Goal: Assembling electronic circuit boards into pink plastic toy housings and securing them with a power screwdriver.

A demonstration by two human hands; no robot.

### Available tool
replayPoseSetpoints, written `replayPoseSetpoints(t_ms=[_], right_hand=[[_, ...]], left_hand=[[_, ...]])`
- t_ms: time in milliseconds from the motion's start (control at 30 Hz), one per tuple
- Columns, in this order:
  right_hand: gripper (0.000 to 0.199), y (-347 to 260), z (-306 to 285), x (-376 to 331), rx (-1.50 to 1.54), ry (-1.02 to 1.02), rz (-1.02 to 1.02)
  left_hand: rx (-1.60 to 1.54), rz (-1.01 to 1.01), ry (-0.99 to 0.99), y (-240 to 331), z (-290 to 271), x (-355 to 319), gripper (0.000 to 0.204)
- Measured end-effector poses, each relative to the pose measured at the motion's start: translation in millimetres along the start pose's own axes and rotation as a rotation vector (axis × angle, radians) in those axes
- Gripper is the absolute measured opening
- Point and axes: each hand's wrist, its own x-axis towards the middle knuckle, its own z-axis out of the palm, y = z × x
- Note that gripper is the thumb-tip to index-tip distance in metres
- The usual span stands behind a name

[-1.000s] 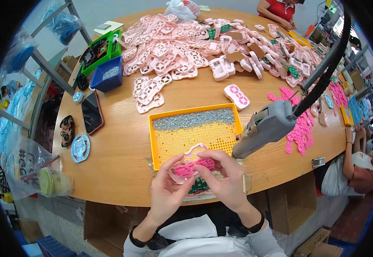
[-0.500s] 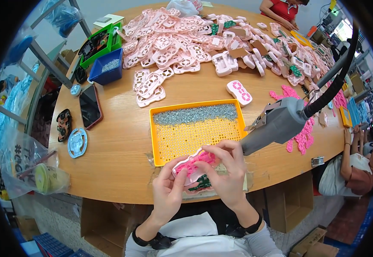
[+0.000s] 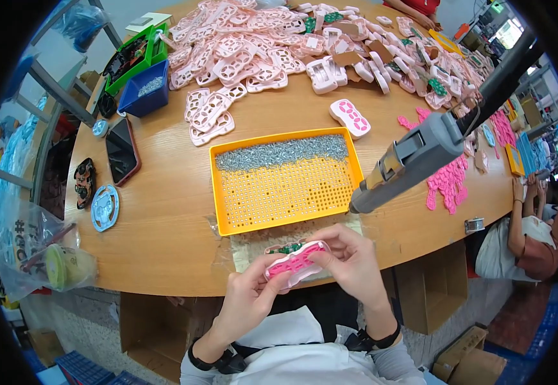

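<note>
While screws [image 3: 285,153] line a yellow tray [image 3: 260,199] beyond, left hand [image 3: 250,293] and right hand [image 3: 355,266] pinch a pink-and-white shell [image 3: 298,264] nearer.

Just beyond your fingers [image 3: 338,235] sits the screw tray [image 3: 284,222], screws [image 3: 279,152] along its far side; rightward of your fingers hangs the electric screwdriver [image 3: 410,163], well left lies the smartphone [image 3: 122,153], farther beyond spread plastic shells [image 3: 240,48]
</note>
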Motion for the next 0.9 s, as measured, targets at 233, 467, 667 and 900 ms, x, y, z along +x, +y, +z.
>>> replayPoseSetpoints(t_ms=[233,467,667,900], right_hand=[[0.018,14,-18,-7,0.156,-0.202,0.192],[0.019,30,-21,-30,0.025,-0.137,0.186],[0.020,20,-19,-42,-0.097,-0.049,0.172],[0.078,37,-40,-54,0.322,-0.310,-0.061]], left_hand=[[0.240,0.012,-0.078,3,0,-6,0.016],[0.420,0.052,-0.158,0,9,-14,0.018],[0.340,0.098,-0.129,-14,15,-16,0.025],[-0.382,-0.306,-0.271,-1,22,-18,0.028]])
